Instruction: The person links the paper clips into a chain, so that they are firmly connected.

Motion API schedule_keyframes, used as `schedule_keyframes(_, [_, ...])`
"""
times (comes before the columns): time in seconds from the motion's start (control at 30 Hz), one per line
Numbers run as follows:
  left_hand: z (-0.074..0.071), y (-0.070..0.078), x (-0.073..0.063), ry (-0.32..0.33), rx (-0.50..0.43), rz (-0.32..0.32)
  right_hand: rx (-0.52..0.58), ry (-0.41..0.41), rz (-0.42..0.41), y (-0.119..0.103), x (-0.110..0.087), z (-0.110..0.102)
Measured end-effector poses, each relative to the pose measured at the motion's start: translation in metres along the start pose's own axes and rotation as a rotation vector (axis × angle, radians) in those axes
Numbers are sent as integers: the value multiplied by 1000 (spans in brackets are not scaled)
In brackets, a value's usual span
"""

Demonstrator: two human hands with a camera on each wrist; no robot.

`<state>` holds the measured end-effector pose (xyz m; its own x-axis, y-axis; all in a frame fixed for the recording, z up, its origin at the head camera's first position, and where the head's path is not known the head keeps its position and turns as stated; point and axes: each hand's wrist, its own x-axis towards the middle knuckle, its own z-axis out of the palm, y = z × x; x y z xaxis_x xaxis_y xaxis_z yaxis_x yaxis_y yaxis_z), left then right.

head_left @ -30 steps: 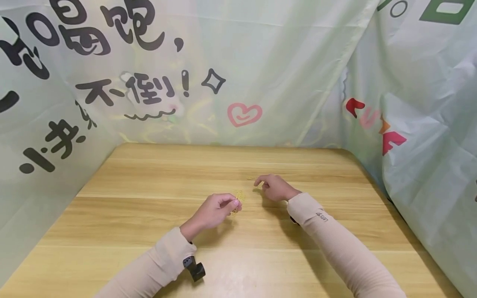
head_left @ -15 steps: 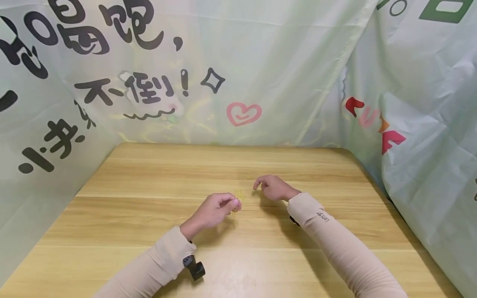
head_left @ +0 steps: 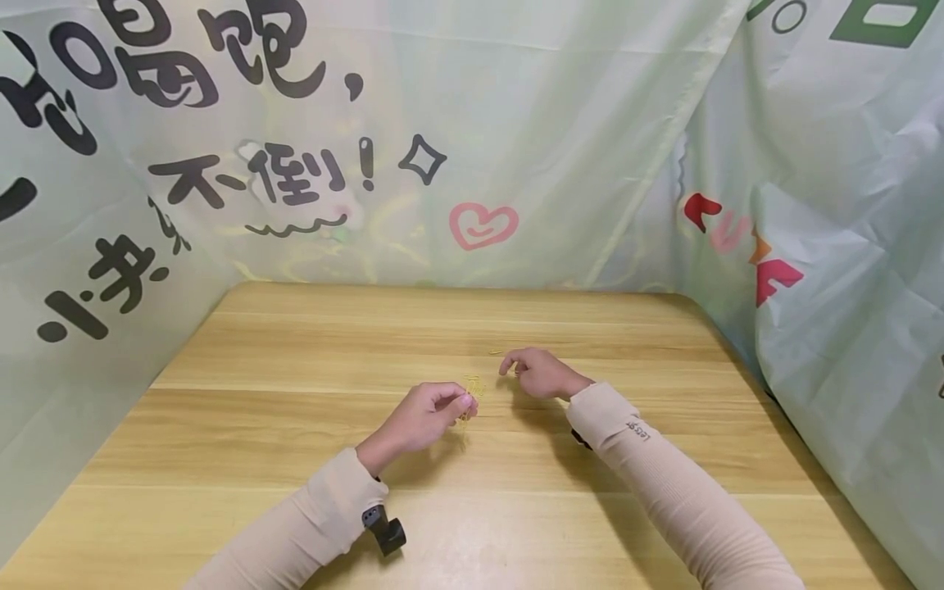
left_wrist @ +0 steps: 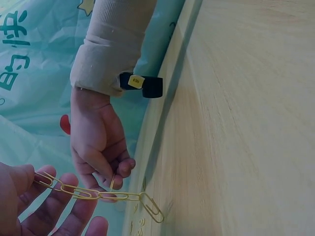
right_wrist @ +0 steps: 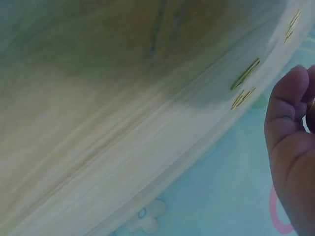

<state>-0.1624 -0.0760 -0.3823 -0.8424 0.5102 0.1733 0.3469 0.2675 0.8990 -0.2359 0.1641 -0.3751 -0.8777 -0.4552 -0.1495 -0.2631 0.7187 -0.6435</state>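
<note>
Between thumb and fingertips my left hand (head_left: 426,416) pinches the end of a chain of linked yellow paper clips (left_wrist: 118,195), which hangs free. In the left wrist view the chain stretches across in front of my right hand (left_wrist: 98,132). That hand, held just above the table to the right of the left one, pinches a single paper clip (left_wrist: 112,183) between thumb and finger, partly hidden behind the chain. Its curled fingers (right_wrist: 290,98) show at the edge of the right wrist view. The held clip is hard to make out in the head view.
Loose paper clips (right_wrist: 244,73) lie on the wooden table (head_left: 317,344), beyond and between the hands. One clip (head_left: 496,352) is farther back, near the right fingertips. Printed cloth (head_left: 560,147) encloses the table at the back and sides.
The clip chain below my left hand hangs lower than a second ago. My right hand has shifted very slightly to the left; the left hand stays in place.
</note>
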Motion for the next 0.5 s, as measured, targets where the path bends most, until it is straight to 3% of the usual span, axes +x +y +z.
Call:
schedule_keyframes(0.3, [-5, 35, -10, 10, 16, 1, 66, 48, -23, -3, 0, 1])
schedule_keyframes(0.4, [-5, 35, -10, 17, 11, 5, 85, 70, -47, -4, -1, 1])
schedule_keyframes(0.5, [-2, 25, -6, 23, 12, 1, 93, 95, -86, -7, -2, 0])
